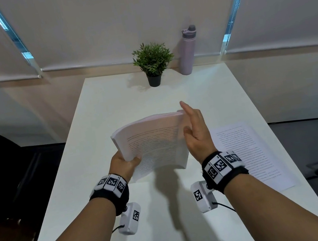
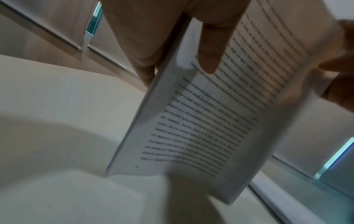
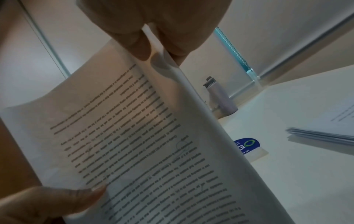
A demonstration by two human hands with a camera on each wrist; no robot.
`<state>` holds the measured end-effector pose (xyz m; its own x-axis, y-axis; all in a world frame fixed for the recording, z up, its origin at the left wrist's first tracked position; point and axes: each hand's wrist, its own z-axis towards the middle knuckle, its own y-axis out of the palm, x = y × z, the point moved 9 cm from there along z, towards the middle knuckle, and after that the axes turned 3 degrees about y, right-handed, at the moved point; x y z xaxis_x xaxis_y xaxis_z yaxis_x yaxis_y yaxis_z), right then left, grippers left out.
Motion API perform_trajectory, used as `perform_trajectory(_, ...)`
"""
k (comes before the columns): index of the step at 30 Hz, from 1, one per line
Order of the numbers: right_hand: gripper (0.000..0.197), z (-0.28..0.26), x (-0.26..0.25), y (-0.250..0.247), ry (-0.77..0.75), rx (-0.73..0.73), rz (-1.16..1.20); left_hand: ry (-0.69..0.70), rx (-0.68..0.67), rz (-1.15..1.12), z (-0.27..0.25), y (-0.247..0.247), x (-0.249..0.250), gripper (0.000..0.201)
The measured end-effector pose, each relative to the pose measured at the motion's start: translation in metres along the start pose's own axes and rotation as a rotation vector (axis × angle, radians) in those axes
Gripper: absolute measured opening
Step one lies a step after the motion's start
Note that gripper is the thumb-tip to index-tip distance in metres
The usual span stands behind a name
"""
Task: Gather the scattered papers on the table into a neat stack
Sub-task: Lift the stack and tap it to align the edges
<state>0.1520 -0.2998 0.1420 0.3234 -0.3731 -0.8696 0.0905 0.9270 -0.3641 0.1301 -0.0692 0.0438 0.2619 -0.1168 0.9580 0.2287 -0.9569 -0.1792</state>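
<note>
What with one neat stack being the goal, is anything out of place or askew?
Yes. A second pile of papers lies apart on the table, right of the bundle held by the left hand and right hand; its sheet edges are fanned unevenly. The held bundle is tilted and bowed.

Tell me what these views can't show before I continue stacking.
- Text on the held stack: blurred in every view.
- Sheet count of the loose papers: head view shows only the top; right wrist view cuts them off.
- Fingers of the left hand: hidden under the stack, head view.
</note>
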Motion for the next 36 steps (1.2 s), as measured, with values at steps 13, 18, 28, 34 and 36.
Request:
perform_trajectory(13, 0.050, -0.024, 0.151, -0.078, 0.578, -0.021, -0.431, -0.075, -0.135, 0.333, -0.022, 0.018, -0.052, 0.036)
perform_trajectory(18, 0.058, -0.082, 0.246, -0.144, 0.979, -0.168, -0.841, -0.233, -0.186, 0.517, -0.026, 0.016, -0.098, 0.041)
perform_trajectory(28, 0.057, -0.108, 0.279, -0.200, 1.182, -0.075, -0.967, -0.438, -0.208, 0.569, -0.020, 0.014, -0.142, 0.046)
perform_trajectory(34, 0.050, -0.109, 0.276, -0.170, 1.236, -0.161, -0.894, -0.499, -0.204, 0.484, -0.011, 0.005, -0.167, 0.038)
perform_trajectory(36, 0.044, -0.102, 0.272, -0.154, 1.223, -0.192, -0.832, -0.501, -0.180, 0.500, -0.011, 0.002, -0.162, 0.038)
